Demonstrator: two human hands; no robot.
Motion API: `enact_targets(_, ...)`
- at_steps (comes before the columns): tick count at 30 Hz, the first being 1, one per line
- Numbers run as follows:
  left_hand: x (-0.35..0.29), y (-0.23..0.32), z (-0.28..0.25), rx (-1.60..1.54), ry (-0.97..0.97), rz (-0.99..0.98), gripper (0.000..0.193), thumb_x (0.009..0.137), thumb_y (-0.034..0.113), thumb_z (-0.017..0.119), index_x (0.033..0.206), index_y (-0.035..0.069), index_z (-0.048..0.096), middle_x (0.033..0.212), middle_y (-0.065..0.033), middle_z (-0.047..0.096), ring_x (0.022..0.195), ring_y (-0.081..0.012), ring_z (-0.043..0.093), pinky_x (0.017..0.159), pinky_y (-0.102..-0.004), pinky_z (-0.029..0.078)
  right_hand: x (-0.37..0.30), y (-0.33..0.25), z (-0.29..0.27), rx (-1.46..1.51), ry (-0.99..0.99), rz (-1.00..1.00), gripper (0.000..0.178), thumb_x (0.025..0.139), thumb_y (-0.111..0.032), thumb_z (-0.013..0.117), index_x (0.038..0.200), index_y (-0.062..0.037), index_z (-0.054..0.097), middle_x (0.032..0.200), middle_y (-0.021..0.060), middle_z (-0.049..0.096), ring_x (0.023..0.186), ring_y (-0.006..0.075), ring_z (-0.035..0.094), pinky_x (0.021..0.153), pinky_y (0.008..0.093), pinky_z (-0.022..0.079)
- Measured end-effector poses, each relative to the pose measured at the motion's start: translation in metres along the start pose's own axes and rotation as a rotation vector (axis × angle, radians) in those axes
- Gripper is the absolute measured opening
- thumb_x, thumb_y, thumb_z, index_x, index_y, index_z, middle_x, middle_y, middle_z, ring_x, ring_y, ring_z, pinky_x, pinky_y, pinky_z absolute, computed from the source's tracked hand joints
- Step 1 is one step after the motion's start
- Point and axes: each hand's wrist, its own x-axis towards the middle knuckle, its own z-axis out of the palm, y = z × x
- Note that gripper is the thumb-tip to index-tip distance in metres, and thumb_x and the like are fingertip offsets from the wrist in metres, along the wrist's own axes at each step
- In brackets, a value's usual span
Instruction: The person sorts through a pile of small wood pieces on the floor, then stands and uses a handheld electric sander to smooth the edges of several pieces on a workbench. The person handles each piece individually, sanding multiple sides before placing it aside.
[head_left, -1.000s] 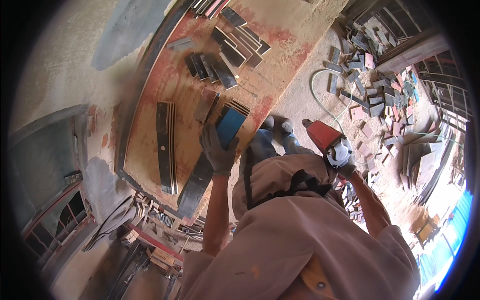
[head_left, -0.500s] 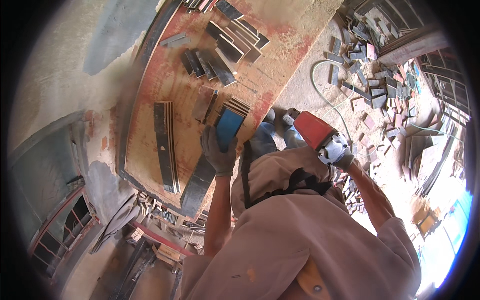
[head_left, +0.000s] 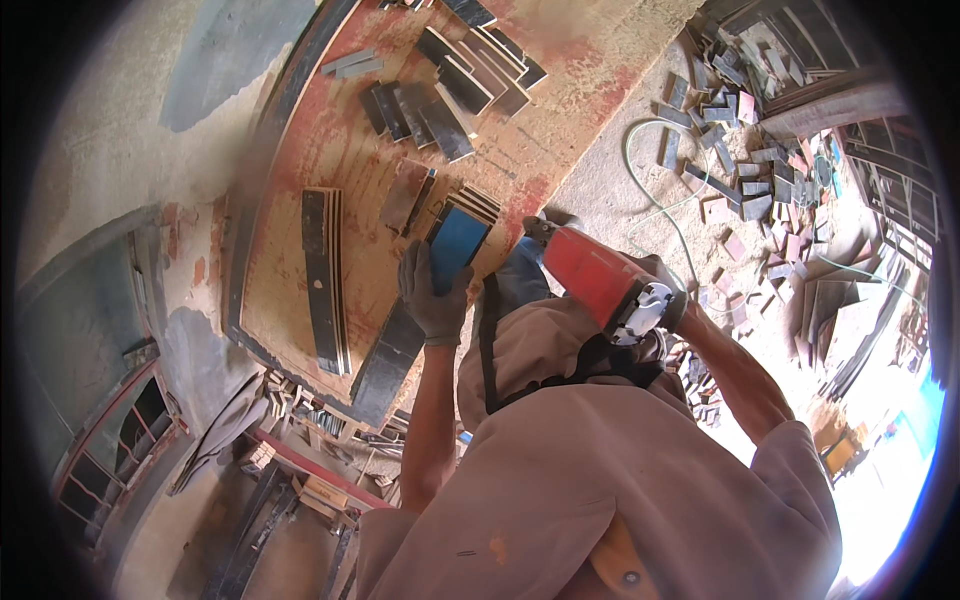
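Note:
My left hand (head_left: 432, 302), in a grey glove, grips the near end of a small stack of boards with a blue top (head_left: 460, 240). The fingers lie along its left side and the thumb along its right; the stack rests on the worktable. In my right hand (head_left: 672, 290), also gloved, is a red power tool (head_left: 597, 280) with a silver and black rear end. Its dark narrow front points toward the stack, just off the table's right edge. The tool covers most of the right hand's fingers. A short brown board (head_left: 407, 196) lies just left of the stack.
On the wooden worktable (head_left: 530, 190) lie long dark strips (head_left: 322, 280), a dark board (head_left: 388, 362) and several loose dark pieces (head_left: 420, 118). A pale hose (head_left: 650, 195) loops over the floor at right, near a heap of offcuts (head_left: 760, 180). A wall (head_left: 130, 130) stands at left.
My right hand has brought the red tool leftward, closer to the table edge and the blue-topped stack. My left hand keeps its hold on the stack. The view has shifted slightly.

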Motion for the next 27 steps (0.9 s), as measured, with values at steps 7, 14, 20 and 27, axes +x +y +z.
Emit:
enact_targets(7, 0.002, 0.004, 0.0, 0.005, 0.014, 0.011, 0.074, 0.073, 0.041, 0.087, 0.131, 0.0, 0.063, 0.133, -0.02, 0.063, 0.126, -0.0403, 0.057, 0.109, -0.051, 0.042, 0.036, 0.022, 0.019, -0.001, -0.13, -0.206, 0.059, 0.079, -0.02, 0.076, 0.134, -0.0052, 0.06, 0.113, 0.0131, 0.07, 0.093, 0.0233, 0.067, 0.085, 0.0355, 0.053)
enact_targets(14, 0.002, 0.004, -0.002, -0.009, 0.006, -0.016, 0.075, 0.072, 0.04, 0.088, 0.131, 0.001, 0.063, 0.132, -0.0199, 0.064, 0.124, -0.0402, 0.058, 0.107, -0.0499, 0.044, 0.054, -0.03, 0.025, 0.392, -0.21, 0.075, 0.056, 0.098, -0.021, 0.062, 0.15, -0.0062, 0.047, 0.136, 0.0089, 0.063, 0.119, 0.0186, 0.061, 0.103, 0.0321, 0.048)
enact_targets(20, 0.004, 0.006, -0.002, -0.009, 0.014, 0.018, 0.076, 0.069, 0.032, 0.091, 0.132, 0.001, 0.063, 0.132, -0.02, 0.064, 0.122, -0.0391, 0.06, 0.104, -0.0467, 0.048, 0.06, -0.014, 0.038, -0.017, -0.093, -0.458, 0.053, 0.103, -0.019, 0.058, 0.152, -0.0042, 0.043, 0.138, 0.0075, 0.059, 0.122, 0.0123, 0.056, 0.106, 0.031, 0.046)
enact_targets(27, 0.004, 0.006, 0.0, -0.026, 0.03, -0.006, 0.077, 0.067, 0.03, 0.092, 0.132, 0.002, 0.064, 0.132, -0.0195, 0.064, 0.121, -0.0389, 0.06, 0.104, -0.0465, 0.048, 0.044, 0.021, 0.037, 0.314, -0.208, 0.119, 0.054, 0.093, -0.012, 0.066, 0.144, -0.0033, 0.051, 0.129, 0.0092, 0.065, 0.111, 0.0138, 0.061, 0.097, 0.0322, 0.05)
